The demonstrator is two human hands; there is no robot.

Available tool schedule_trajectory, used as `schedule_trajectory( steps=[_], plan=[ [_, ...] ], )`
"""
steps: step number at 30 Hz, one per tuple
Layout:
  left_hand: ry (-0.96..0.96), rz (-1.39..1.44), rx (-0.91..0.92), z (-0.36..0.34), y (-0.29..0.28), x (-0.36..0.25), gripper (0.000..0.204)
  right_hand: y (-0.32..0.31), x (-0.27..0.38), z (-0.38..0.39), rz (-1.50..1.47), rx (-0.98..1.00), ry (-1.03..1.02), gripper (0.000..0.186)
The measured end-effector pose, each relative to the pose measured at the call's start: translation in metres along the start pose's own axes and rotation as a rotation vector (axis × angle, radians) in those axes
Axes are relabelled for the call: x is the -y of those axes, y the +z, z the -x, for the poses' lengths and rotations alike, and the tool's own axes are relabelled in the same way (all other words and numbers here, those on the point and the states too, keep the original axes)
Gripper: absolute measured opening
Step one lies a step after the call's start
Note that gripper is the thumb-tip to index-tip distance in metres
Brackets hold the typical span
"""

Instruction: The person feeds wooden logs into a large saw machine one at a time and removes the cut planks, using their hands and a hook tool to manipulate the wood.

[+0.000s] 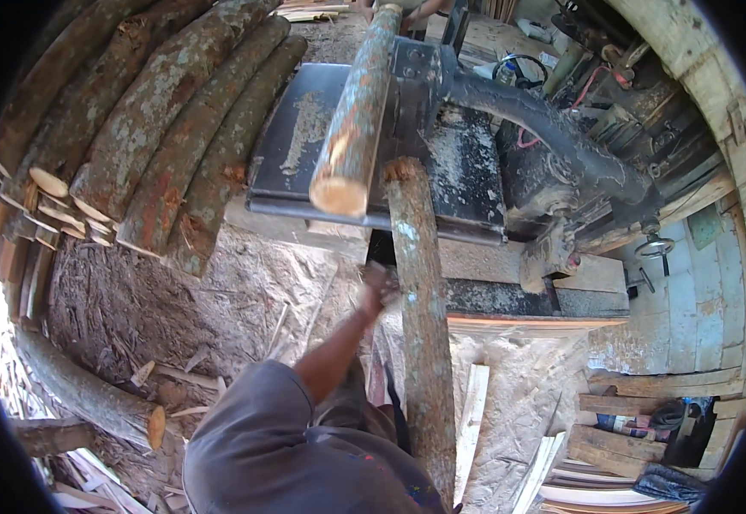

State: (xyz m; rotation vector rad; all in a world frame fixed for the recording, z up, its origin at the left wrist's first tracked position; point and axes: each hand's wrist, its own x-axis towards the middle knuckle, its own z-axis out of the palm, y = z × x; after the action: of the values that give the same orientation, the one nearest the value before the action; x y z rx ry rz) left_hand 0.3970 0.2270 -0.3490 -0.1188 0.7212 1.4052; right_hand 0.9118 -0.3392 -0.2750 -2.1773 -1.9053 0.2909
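My left hand reaches forward beside a long bark-covered log, just left of it. The hand is smeared by motion, so its fingers cannot be made out, nor whether it touches the log. That log runs from beside my body up to the front edge of a black metal machine table, where its far end rests. A second log, with a pale cut end towards me, lies lengthwise on the table. My right hand does not show.
Thick logs are stacked at the left, with a cut log on the ground below. A curved machine arm and a handwheel stand at the right. Another person's arm is at the far end. Slabs litter the sawdust floor.
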Motion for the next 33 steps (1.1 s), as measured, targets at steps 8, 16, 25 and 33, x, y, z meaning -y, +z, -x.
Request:
schedule_trajectory(
  steps=[8, 16, 25, 33],
  plan=[
    [-0.044, -0.561, -0.142, 0.157, 0.054, 0.119, 0.043, 0.021, -0.069, -0.020, 1.202, -0.146, -0.294, 0.034],
    [0.206, -1.052, -0.103, 0.242, 0.002, 0.009, 0.084, 0.062, 0.194, -0.271, -0.478, 0.439, 0.161, 0.058],
    [-0.175, -1.381, -0.791, 0.528, -0.336, 0.078, 0.060, 0.164, 0.584, -0.390, -1.551, 0.951, 0.305, 0.050],
    [-0.243, -0.494, -1.123, 0.613, -0.339, 0.108, 0.045, 0.181, 0.538, -0.315, -1.122, 1.184, 0.144, 0.028]
  ],
)
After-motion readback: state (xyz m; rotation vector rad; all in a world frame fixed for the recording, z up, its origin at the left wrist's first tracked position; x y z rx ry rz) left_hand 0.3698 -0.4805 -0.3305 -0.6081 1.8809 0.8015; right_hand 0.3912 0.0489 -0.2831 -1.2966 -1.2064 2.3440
